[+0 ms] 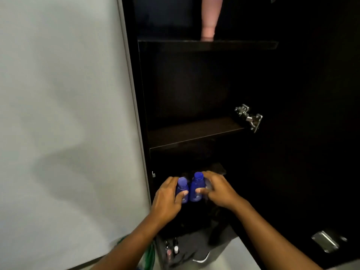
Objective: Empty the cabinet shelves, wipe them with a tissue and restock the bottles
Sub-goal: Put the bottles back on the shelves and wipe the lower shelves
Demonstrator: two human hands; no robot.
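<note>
While both hands work at the lowest compartment of the dark cabinet (292,75), each is closed around one blue bottle: the left hand (167,199) wraps the left bottle (182,189), its thumb across the front; the right hand (216,190) grips the right bottle (197,187), and something pale and blurred sits behind its fingers, too indistinct to name; the two bottles stand upright, almost touching, at the front of that compartment; whether they are going in or coming out cannot be read from a single view. The middle shelf (194,131) is bare; the upper shelf (206,44) carries one pink bottle (211,16), upright near its front edge, well apart from the blue pair; no tissue is in sight. Below the cabinet, small vials (171,249) lie on a dark surface, apart from the shelves. Judged from this layout, the task stands partway: a bare middle shelf with only one bottle above fits either a late stage of emptying or an early stage of restocking; if restocking, the middle shelf remains to be filled; if emptying, the pink bottle and the blue pair remain to be removed, and the wiping is yet to come.
</note>
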